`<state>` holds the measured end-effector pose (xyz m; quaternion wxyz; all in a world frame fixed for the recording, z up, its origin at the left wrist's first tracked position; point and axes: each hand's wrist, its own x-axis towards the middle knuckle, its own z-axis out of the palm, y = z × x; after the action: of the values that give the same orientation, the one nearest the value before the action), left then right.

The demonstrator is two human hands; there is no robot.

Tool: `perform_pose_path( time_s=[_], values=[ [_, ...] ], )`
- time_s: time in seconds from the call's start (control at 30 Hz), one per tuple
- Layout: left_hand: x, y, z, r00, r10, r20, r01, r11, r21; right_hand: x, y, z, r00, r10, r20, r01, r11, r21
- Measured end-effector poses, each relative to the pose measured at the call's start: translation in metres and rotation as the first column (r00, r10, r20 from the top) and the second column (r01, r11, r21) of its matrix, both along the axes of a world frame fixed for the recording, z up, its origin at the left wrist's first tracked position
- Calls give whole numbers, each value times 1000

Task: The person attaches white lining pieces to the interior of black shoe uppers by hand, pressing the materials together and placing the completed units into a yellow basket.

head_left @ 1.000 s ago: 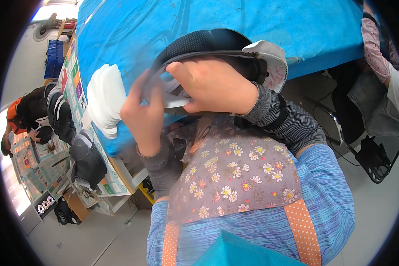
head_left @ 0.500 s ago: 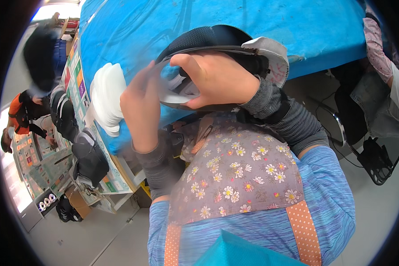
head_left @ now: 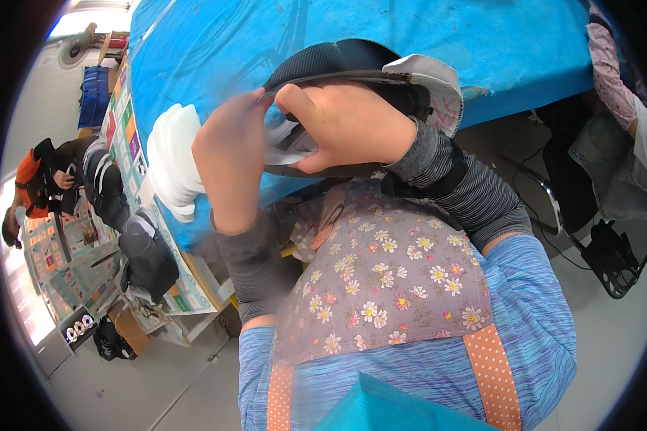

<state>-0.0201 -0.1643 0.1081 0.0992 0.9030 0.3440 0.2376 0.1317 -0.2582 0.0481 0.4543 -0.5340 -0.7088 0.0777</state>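
A curved black mesh piece (head_left: 305,65), perhaps part of a bag, is held at the near edge of the blue-covered table (head_left: 216,43). My right hand (head_left: 352,126) curls over its near rim, with the thumb and fingers closed on it. My left hand (head_left: 230,147) bends at the left end of the same piece, its fingertips pressed to the edge and partly blurred. Between my hands shows a pale, smooth inner strip (head_left: 280,147). A white padded flap (head_left: 438,90) sticks out at the right end. Most of the underside is hidden by my hands.
A stack of white pads (head_left: 172,161) lies left of my left hand. Dark bags (head_left: 147,255) stand on a patterned table further left, near a person in orange (head_left: 32,179). A person's pink sleeve (head_left: 611,72) and a metal chair frame (head_left: 553,205) are at the right.
My left hand has moved slightly right, its fingers closing in at the edge. The black piece has shifted a little. A blurred dark shape at the upper left is gone.
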Motion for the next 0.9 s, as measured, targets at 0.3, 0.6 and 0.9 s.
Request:
perform_pose_path(
  time_s=[0.3, 0.6, 0.9],
  values=[
    [-11, 15, -3, 983, -18, 180, 110, 852, -512, -4, -5, -10, 993, 111, 26, -112, 992, 55],
    [-3, 25, -66, 730, -12, 683, 490, 706, -512, -13, 1, -32, 999, 3, -54, 10, 973, 232],
    [5, 13, -66, 693, 35, 720, 461, 746, -480, -11, 5, -46, 995, -101, 15, 91, 946, 312]
  ],
)
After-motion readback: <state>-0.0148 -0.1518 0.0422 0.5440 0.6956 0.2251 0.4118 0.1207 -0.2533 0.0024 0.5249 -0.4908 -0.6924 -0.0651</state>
